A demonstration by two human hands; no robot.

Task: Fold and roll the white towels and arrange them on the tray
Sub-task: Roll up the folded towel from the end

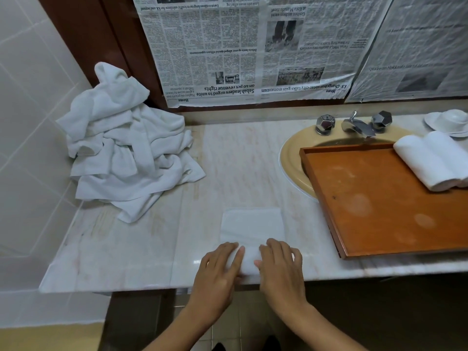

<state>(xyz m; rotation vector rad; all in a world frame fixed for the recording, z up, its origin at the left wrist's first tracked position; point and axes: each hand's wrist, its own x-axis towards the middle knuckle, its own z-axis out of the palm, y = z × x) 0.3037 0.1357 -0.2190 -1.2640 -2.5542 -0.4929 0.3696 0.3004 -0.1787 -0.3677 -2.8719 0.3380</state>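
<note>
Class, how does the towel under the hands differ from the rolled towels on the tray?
The flat towel lies on the counter, only its near end rolled; the rolled towels sit finished on the tray. The left hand and right hand rest on the first; nothing touches the others. All are white.

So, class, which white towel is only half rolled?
The towel at the front edge of the counter, under the left hand and right hand: near end rolled, rest flat. The heap is crumpled; the rolls on the tray are finished.

Two hands [217, 272] [281, 269], one tray [374, 203], two rolled towels [415, 160] [445, 153].
</note>
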